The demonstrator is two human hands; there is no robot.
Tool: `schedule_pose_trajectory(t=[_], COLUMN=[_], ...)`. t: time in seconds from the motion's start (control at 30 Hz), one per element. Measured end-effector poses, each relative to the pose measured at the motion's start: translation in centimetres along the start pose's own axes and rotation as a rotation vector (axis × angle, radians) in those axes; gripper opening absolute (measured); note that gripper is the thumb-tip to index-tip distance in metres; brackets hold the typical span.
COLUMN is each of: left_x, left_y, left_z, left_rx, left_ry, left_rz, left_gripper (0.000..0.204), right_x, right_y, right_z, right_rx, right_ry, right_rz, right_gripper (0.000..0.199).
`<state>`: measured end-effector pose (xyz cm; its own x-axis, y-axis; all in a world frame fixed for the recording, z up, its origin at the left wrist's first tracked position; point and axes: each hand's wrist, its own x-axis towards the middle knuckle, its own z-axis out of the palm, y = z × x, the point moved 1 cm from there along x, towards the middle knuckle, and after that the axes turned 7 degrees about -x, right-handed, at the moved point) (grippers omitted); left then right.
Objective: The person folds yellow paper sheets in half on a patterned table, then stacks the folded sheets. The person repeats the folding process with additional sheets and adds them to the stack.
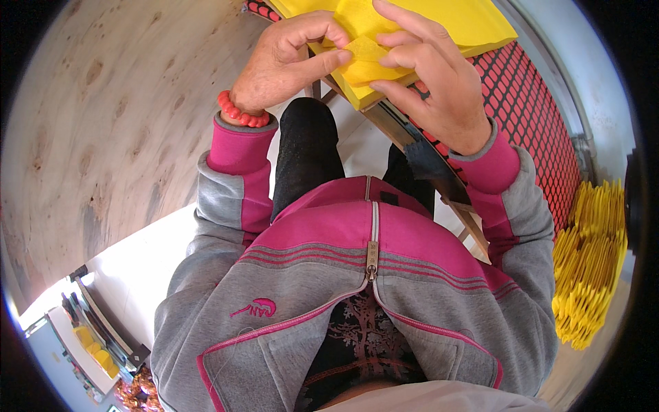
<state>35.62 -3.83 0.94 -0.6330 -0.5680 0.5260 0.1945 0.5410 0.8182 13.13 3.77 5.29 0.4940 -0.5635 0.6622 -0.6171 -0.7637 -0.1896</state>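
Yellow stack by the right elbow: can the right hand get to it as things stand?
Probably yes, though not at once. The right hand is busy on the yellow sheets up front; the yellow stack lies beside the red mesh, with nothing visibly between.

Just one view here, a fisheye on the person's head looking straight down their chest. It sits close above the hands [364, 62], which work near the frame's top edge over the yellow sheet stack [473, 24].

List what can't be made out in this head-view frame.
- Yellow sheet stack: far part cut off by the top edge.
- Folded yellow piece: mostly covered by the left hand and right hand; its shape is unclear.
- Red mesh surface: its support is hidden by the right sleeve.
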Motion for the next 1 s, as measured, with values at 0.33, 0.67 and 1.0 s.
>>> schedule_pose_trajectory(t=[0.33, 0.67, 1.0], left_x=[-0.2, 0.3, -0.1], left_y=[0.0, -0.3, -0.4], left_z=[-0.2, -0.5, 0.4], left_rx=[0.023, 0.132, -0.038], left_ry=[0.000, -0.018, 0.059], left_rz=[-0.056, 0.183, -0.011], left_gripper=[0.005, 0.004, 0.007], right_x=[-0.2, -0.8, -0.2], right_y=[0.7, 0.8, 0.1], right_z=[1.1, 1.3, 0.5], right_rx=[-0.093, -0.018, -0.074], right_ry=[0.077, 0.021, 0.101], right_rz=[-0.110, 0.062, 0.029], right_gripper=[0.018, 0.015, 0.022])
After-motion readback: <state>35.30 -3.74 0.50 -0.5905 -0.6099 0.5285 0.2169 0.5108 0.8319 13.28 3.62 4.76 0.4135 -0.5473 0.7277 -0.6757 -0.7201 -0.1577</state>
